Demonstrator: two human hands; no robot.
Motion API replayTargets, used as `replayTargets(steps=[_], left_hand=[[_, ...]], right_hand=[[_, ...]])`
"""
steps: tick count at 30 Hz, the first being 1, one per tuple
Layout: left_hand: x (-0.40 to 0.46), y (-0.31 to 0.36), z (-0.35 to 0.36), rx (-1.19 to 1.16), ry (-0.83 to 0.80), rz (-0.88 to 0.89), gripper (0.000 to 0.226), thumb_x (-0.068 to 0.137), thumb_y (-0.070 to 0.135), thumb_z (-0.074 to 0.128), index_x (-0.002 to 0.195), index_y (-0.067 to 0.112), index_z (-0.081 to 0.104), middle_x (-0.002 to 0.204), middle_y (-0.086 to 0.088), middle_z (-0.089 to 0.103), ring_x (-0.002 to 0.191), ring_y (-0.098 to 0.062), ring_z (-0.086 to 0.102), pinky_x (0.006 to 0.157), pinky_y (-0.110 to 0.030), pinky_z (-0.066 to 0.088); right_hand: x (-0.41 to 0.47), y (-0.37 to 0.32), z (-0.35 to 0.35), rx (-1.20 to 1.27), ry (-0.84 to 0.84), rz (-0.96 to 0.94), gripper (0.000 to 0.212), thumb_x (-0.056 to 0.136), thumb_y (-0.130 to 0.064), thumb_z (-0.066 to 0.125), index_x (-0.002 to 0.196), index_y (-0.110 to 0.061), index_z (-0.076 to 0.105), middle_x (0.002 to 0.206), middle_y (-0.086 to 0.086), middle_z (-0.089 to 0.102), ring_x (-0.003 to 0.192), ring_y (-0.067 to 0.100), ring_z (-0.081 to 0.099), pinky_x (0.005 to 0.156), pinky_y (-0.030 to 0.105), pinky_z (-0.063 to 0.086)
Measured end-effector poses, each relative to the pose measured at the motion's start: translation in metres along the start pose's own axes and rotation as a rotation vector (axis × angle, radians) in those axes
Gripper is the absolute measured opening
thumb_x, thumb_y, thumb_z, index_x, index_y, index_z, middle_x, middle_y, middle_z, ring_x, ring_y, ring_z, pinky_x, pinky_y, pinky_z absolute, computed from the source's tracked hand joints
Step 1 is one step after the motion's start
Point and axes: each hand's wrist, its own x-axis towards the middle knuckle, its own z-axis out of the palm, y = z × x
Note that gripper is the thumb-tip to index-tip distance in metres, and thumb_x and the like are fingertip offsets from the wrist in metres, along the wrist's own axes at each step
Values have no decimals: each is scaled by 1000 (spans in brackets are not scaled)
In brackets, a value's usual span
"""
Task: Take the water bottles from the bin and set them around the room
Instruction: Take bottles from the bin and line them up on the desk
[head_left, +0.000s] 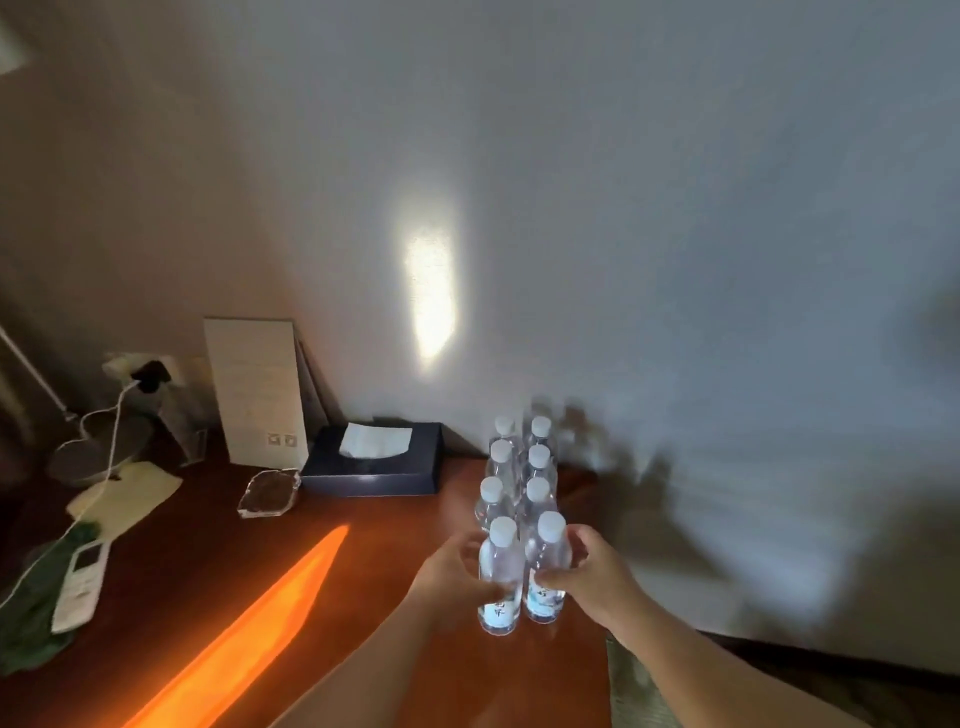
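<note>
- Standing upright on the desk (363, 597), two front bottles were gripped: left bottle (500, 577) by left hand (452, 571), right bottle (545, 569) by right hand (592, 577).
- Six more bottles (519, 467) were ranked at twelve o'clock.

Clear bottles (522, 519), white caps; navy tissue box (375, 461).

Eight capped water bottles (519, 499) are stood in two rows on the bench (332, 597); the nearest pair is gripped by both hands: left hand (454, 574), right hand (592, 577).
</note>
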Motion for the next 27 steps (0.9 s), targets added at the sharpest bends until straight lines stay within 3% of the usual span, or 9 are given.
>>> replayTargets(steps=[2, 6, 9, 17, 21, 24, 25, 27], left_hand=[[13, -8, 4, -6, -3, -5, 74, 53, 42, 91, 118, 47, 55, 104, 28, 65, 83, 8, 66, 74, -19, 59], [29, -24, 5, -34, -4, 2, 73, 55, 39, 93, 117, 44, 56, 109, 24, 67, 90, 0, 69, 83, -28, 60], [40, -30, 3, -70, 24, 9, 68, 57, 34, 93, 113, 48, 55, 108, 23, 67, 89, -1, 70, 78, -26, 62], [50, -31, -3, -88, -45, 4, 72, 63, 32, 94, 114, 56, 49, 106, 26, 66, 92, 0, 69, 65, -15, 57], [48, -29, -4, -23, -68, 9, 80, 68, 24, 92, 128, 45, 44, 119, 19, 62, 87, 7, 63, 59, -9, 51], [43, -27, -7, 47, -148, -26, 97, 68, 17, 90, 146, 26, 34, 138, 2, 55, 92, -3, 61, 58, -9, 50], [41, -26, -9, 80, -181, -69, 95, 70, 18, 89, 147, 21, 32, 138, -4, 54, 93, -9, 60, 58, -10, 49], [34, -20, -16, 151, -251, -180, 69, 81, 23, 82, 136, 12, 43, 122, -10, 62, 86, -14, 62, 58, -15, 51]], right_hand=[[8, 5, 4, 13, 20, 12, 63, 68, -20, 92, 120, -26, 56, 111, -8, 71, 95, 5, 67, 72, 21, 52], [14, 11, 17, 10, 23, 36, 65, 66, -17, 89, 120, -26, 54, 109, -8, 69, 97, 9, 67, 75, 23, 54], [15, 16, 26, 11, 51, 41, 66, 65, -17, 89, 119, -29, 53, 110, -10, 68, 96, 3, 65, 69, 15, 50], [21, 6, 34, -27, 48, 60, 67, 71, -16, 87, 124, -26, 48, 115, -7, 64, 101, 11, 63, 66, 11, 46], [20, 6, 36, -50, 68, 76, 71, 71, -17, 88, 128, -24, 46, 115, -7, 61, 102, 12, 62, 65, 12, 46], [19, 7, 33, -86, 58, 103, 77, 69, -17, 89, 131, -21, 44, 122, -2, 61, 110, 17, 62, 81, 22, 52], [18, 7, 32, -113, 40, 108, 77, 68, -18, 89, 132, -20, 45, 124, -2, 61, 112, 18, 62, 87, 27, 53], [15, 6, 28, -170, 0, 114, 75, 69, -18, 87, 132, -20, 46, 126, -3, 60, 112, 15, 59, 90, 29, 49]])
